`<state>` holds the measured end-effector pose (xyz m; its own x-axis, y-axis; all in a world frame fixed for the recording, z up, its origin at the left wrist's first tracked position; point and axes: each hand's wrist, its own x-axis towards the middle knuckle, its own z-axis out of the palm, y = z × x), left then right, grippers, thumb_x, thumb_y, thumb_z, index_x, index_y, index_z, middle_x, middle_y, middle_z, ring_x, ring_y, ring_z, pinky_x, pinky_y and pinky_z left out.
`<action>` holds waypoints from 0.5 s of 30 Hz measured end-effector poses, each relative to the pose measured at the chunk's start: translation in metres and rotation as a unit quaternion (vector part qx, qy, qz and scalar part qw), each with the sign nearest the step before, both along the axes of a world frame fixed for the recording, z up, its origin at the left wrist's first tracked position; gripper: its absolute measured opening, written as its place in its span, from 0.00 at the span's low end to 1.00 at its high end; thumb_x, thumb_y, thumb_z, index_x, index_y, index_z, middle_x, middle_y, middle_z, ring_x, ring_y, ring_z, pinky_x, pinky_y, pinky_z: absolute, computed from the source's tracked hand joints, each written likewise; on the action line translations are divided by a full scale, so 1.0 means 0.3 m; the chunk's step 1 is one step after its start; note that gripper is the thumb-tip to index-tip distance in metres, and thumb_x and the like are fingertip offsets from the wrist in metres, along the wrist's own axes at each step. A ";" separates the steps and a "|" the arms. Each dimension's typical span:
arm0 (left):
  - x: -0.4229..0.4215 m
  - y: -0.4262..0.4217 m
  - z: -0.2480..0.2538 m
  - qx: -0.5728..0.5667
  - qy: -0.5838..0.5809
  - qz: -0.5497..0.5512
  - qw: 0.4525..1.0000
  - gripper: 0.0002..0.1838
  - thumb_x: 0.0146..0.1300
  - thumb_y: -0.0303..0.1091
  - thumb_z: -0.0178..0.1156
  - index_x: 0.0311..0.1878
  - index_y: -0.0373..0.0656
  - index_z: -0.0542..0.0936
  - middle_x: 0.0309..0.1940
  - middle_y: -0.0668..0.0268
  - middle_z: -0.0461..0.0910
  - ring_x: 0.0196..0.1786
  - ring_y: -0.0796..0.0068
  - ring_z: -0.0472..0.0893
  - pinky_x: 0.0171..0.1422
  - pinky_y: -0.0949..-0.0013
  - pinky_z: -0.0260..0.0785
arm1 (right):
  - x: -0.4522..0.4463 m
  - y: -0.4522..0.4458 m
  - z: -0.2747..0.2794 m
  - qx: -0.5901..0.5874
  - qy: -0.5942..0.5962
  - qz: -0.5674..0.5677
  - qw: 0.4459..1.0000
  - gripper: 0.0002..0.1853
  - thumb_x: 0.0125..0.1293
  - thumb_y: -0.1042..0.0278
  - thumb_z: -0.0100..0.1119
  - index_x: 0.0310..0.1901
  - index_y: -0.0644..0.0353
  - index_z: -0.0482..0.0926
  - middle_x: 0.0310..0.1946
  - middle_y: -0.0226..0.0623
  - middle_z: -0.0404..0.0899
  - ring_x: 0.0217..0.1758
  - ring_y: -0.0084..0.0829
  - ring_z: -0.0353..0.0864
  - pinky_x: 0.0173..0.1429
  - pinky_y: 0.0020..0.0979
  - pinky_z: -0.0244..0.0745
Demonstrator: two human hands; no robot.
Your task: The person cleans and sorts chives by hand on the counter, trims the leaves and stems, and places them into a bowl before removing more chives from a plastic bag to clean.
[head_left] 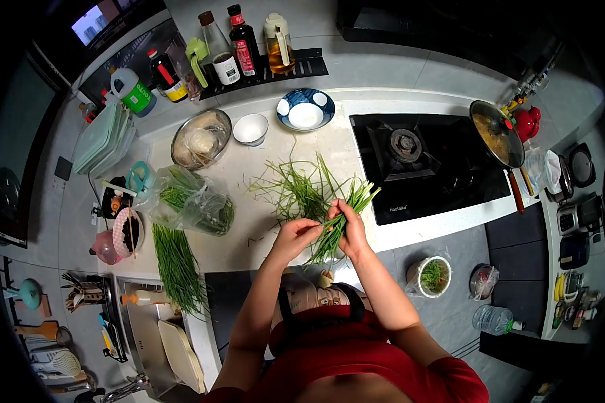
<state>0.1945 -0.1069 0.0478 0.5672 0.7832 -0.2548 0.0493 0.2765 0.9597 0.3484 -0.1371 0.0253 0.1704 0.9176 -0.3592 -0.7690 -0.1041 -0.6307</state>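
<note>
Just right of the frame's centre, the green bunch (pixel 330 242) slants upper right to lower left, gripped in the curled right hand (pixel 351 232); the left hand (pixel 296 238) bends in at its left side; whether closed on a stalk, I cannot tell.

Greens (pixel 296 191) on counter (pixel 257 161), left of stove (pixel 417 191); bowls (pixel 306 117) behind.

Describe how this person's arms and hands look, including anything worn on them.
The left hand and right hand are ungloved; both forearms are bare, with no watch or bracelet showing. A short, plain red sleeve covers the right upper arm; the left sleeve, also red, barely shows. Any ring is too small to make out.
</note>
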 end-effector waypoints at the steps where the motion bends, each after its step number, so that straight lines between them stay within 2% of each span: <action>1: 0.001 0.001 0.000 0.005 0.001 -0.003 1.000 0.08 0.57 0.31 0.58 0.36 0.35 0.79 0.28 0.73 0.77 0.31 0.88 0.71 0.35 0.82 0.62 | 0.000 0.000 0.001 -0.004 -0.001 0.000 1.000 0.11 0.64 0.60 0.48 0.36 0.58 0.73 0.24 0.29 0.71 0.26 0.21 0.69 0.27 0.22 0.64; 8: 0.008 0.009 -0.013 0.016 0.023 -0.026 0.999 0.07 0.56 0.29 0.60 0.36 0.35 0.79 0.27 0.74 0.77 0.29 0.89 0.71 0.33 0.83 0.62 | 0.001 0.010 -0.006 -0.005 -0.020 -0.003 1.000 0.11 0.64 0.60 0.48 0.36 0.59 0.74 0.24 0.29 0.72 0.27 0.21 0.69 0.29 0.23 0.64; 15: 0.027 0.025 -0.070 0.089 0.043 0.003 0.995 0.07 0.57 0.29 0.59 0.34 0.34 0.79 0.31 0.66 0.81 0.31 0.85 0.76 0.32 0.80 0.65 | -0.010 0.020 -0.015 0.005 -0.069 0.000 0.998 0.11 0.65 0.63 0.48 0.35 0.63 0.73 0.23 0.31 0.72 0.26 0.22 0.69 0.31 0.24 0.65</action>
